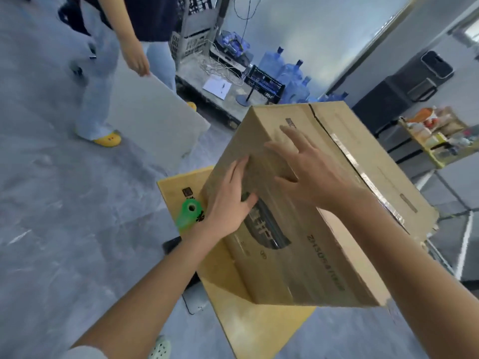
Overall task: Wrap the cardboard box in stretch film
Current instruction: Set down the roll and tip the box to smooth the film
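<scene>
A large brown cardboard box (337,193) stands tilted on a lower yellow-brown box (259,322). Clear stretch film seems to cover its near face, dulling the print. My left hand (228,203) lies flat on that face near the left edge, fingers straight. My right hand (308,174) is spread over the same face higher up, fingers apart; I cannot tell whether it touches. A green stretch film roll (189,213) lies on the lower box just left of my left wrist.
Another person (124,60) stands at the back left holding a grey board (153,120). Blue water jugs (290,73), a black crate and cables sit by the far wall. A snack rack (438,136) stands at right. Grey floor lies open at left.
</scene>
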